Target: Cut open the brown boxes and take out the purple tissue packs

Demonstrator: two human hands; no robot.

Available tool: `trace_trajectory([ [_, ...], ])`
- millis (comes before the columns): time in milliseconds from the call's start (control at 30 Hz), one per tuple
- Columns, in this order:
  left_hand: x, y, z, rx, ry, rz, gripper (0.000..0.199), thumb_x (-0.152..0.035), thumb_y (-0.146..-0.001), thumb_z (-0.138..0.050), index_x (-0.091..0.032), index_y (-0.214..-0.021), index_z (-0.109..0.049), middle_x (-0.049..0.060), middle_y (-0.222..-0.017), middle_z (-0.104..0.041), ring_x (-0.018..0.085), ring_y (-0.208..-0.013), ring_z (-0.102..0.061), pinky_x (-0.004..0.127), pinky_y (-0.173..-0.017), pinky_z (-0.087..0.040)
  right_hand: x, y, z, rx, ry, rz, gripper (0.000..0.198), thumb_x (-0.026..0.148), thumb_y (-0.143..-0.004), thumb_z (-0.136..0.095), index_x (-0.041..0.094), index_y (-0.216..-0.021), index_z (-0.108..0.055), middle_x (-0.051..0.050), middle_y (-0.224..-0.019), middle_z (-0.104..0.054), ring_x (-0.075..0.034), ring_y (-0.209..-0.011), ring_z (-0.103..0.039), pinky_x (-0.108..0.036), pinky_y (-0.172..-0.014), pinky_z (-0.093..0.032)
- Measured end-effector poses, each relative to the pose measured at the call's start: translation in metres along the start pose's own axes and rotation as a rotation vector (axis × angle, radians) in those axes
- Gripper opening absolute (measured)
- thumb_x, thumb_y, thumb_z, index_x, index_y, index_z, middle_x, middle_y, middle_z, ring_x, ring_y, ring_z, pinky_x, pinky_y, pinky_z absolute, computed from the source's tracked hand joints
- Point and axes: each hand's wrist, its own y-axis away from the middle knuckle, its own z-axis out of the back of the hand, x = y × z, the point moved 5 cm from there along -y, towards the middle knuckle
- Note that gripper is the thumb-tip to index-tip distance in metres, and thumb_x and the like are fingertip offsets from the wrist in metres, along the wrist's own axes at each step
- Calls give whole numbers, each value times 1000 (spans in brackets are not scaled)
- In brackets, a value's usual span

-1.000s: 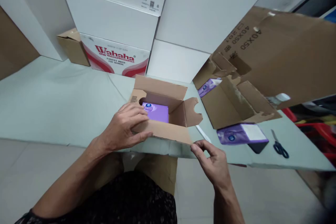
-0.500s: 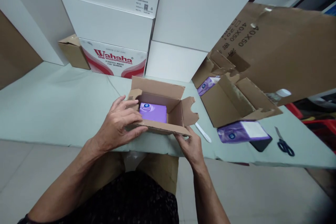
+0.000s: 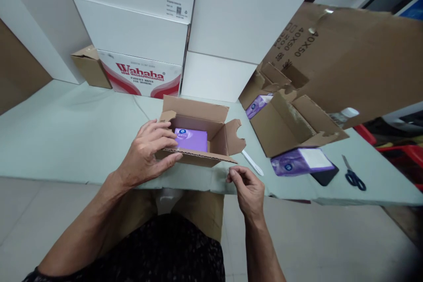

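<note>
An open cardboard box (image 3: 194,158) stands near the front edge of the table, flaps folded outward. Inside, toward its left end, lies a purple tissue pack (image 3: 193,141). My left hand (image 3: 148,152) rests over the box's left front corner with fingers stretched and spread, the thumb along the front flap. Some of that corner is hidden by it. Just off the box's right front corner is my right hand (image 3: 247,187), its fingers curled in and the thumb against the index finger; nothing shows in it. Behind it lies a white plastic-looking tool (image 3: 253,163), perhaps a cutter.
To the right are another open carton (image 3: 280,128), a purple tissue pack (image 3: 300,161) lying over a dark flat object (image 3: 325,176), and scissors (image 3: 353,178). White cartons (image 3: 142,75) form a wall behind. A small brown box (image 3: 92,68) stands at back left.
My right hand has let go of the box's front right corner and drawn back toward me and slightly right. My left hand stays at the left front corner.
</note>
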Motion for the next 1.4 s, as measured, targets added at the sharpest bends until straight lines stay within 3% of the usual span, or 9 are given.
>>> trace_trajectory([
  [167,-38,52,15,-393,7,77,50,-10,-85,-69,-35,-128,-70,4,-106,-74,27,-103,-71,47,-89,-60,0,18,2,9,-140,-84,21,41,-85,-78,20,-85,-75,-1,-67,-71,-17,-59,-66,-30,-59,-56],
  [233,-49,73,-3,-284,174,137,45,-7,-87,-66,-34,-123,-72,2,-91,-74,21,-83,-71,37,-71,-61,4,25,-7,36,-182,-87,19,39,-85,-78,21,-87,-76,-1,-66,-72,-16,-57,-67,-29,-58,-56],
  [333,-38,99,-51,37,561,600,20,-25,-92,-69,-26,-111,-75,4,-87,-77,17,-68,-71,29,-58,-58,17,36,-33,161,-202,-45,13,35,-87,-76,22,-86,-77,1,-63,-70,-15,-55,-66,-27,-55,-54],
  [500,-23,123,-91,153,1139,1127,46,-59,-77,-83,-17,-92,-74,5,-78,-73,14,-55,-64,25,-46,-51,40,55,-77,354,-102,158,11,24,-91,-70,23,-84,-78,-2,-77,-75,-16,-69,-70,-27,-65,-56],
  [633,-22,135,-77,84,1182,1176,37,-49,-76,-86,-16,-76,-70,3,-70,-69,13,-55,-63,24,-49,-52,47,64,-94,384,-78,267,13,18,-92,-67,23,-85,-78,-2,-77,-76,-15,-70,-71,-25,-65,-56],
  [833,-25,152,-62,10,1224,1200,44,-36,-71,-86,-16,-108,-73,5,-83,-74,15,-61,-67,27,-52,-57,51,72,-106,380,3,341,14,14,-93,-65,23,-89,-76,-2,-81,-77,-16,-74,-73,-26,-69,-57],
  [967,-26,148,-63,-8,1100,1183,39,-45,-73,-87,-13,-90,-71,2,-68,-69,13,-56,-63,25,-52,-54,52,82,-108,418,55,394,17,13,-94,-61,22,-89,-74,-3,-81,-77,-16,-74,-73,-28,-70,-56],
  [1200,-29,133,-75,13,1125,1199,44,-53,-70,-88,-14,-79,-70,1,-62,-68,12,-52,-63,26,-52,-55,24,88,-72,155,-75,113,28,25,-91,-72,23,-119,-72,1,-78,-74,-15,-68,-69,-28,-67,-58],
  [1400,-36,126,-96,27,1167,1244,48,-53,-62,-93,-13,-77,-72,1,-63,-69,11,-51,-62,24,-50,-54,27,89,-57,184,-46,235,37,15,-84,-77,24,-120,-71,-2,-94,-77,-12,-68,-70,-26,-71,-61],
])
